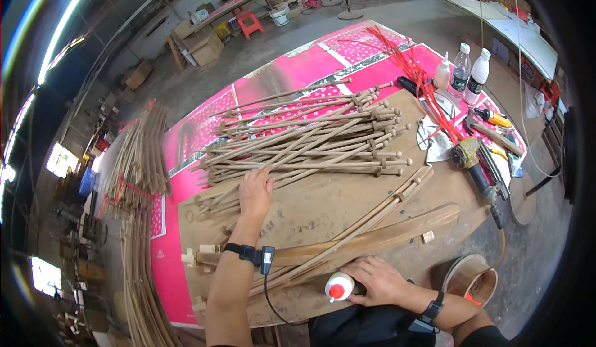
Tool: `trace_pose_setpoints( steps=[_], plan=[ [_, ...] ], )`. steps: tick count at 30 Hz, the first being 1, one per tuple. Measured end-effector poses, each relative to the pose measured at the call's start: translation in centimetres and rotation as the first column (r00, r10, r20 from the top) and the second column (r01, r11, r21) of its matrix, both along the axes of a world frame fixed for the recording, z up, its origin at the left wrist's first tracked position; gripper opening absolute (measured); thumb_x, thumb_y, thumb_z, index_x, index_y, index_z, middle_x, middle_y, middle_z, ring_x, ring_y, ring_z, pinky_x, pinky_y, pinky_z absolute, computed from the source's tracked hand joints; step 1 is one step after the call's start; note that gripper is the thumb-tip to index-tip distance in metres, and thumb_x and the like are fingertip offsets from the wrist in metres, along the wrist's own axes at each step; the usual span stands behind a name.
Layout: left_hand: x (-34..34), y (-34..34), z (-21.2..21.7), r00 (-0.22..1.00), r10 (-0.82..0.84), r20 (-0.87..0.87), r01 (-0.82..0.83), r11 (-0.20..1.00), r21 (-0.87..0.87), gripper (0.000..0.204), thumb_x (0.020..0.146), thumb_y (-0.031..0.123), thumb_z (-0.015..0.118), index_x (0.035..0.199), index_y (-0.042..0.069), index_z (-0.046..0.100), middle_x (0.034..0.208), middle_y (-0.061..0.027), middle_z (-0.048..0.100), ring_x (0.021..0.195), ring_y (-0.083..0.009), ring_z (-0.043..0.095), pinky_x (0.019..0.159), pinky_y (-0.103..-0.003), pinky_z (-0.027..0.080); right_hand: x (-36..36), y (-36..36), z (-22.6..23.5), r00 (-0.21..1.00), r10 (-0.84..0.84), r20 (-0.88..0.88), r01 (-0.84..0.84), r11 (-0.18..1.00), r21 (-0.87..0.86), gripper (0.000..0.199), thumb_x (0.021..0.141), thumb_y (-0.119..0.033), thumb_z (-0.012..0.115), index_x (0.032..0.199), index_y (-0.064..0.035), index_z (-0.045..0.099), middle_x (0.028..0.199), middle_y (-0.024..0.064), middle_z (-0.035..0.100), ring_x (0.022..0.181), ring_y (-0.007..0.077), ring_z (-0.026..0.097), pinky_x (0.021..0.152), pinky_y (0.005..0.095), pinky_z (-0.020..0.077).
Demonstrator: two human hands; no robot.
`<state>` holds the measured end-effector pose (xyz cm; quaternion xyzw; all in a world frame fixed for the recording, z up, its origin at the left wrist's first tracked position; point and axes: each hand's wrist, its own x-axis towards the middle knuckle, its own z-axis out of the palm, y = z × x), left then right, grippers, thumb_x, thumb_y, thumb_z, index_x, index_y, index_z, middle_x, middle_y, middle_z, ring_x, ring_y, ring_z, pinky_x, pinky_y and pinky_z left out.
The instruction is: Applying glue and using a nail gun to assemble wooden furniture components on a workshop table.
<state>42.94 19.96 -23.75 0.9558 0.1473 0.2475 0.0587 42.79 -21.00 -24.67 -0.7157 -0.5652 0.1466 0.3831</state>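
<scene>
Left hand (pixel 256 192) on wooden rods (pixel 304 142), right hand (pixel 377 279) gripping glue bottle (pixel 340 287)

Tan wood over hot pink on a workshop bench

Pale brown rods (pixel 304 142) lie on a tan board (pixel 335 204); beneath, the sheet (pixel 205 126) is bright pink with white dotted panels. The glue bottle (pixel 340 287) is white with a red cap, the wristband (pixel 242 252) black, the strips (pixel 422 80) red, and the grinder (pixel 467 153) dull yellow-green.
</scene>
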Motion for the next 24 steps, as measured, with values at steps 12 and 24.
trace_pose_setpoints(
  steps=[12, 24],
  plan=[
    [2.1, 0.6, 1.0, 1.0, 0.015, 0.004, -0.015, 0.999, 0.043, 0.016, 0.091, 0.01, 0.075, 0.106, 0.009, 0.069, 0.107, -0.0126, 0.066, 0.109, -0.0359, 0.062, 0.094, -0.049, 0.05, -0.2, 0.0, 0.2, 0.999, -0.031, 0.035, 0.029, 0.999, 0.037, 0.059, 0.085, -0.039, 0.086, 0.134, -0.0107, 0.067, 0.126, 0.0076, 0.072, 0.117, 0.0303, 0.066, 0.102, 0.0427, 0.052],
    [-1.3, 0.4, 1.3, 0.975, -0.178, -0.129, 0.172, 0.983, -0.059, 0.015, 0.1, 0.008, 0.063, 0.115, 0.005, 0.063, 0.111, -0.0191, 0.066, 0.111, -0.0399, 0.061, 0.095, -0.052, 0.05, -0.3, 0.0, -1.0, 0.998, -0.024, 0.053, 0.02, 0.998, 0.068, 0.063, 0.087, -0.042, 0.084, 0.137, -0.0099, 0.066, 0.12, 0.0101, 0.07, 0.114, 0.0312, 0.065, 0.102, 0.0421, 0.0512]
  ],
)
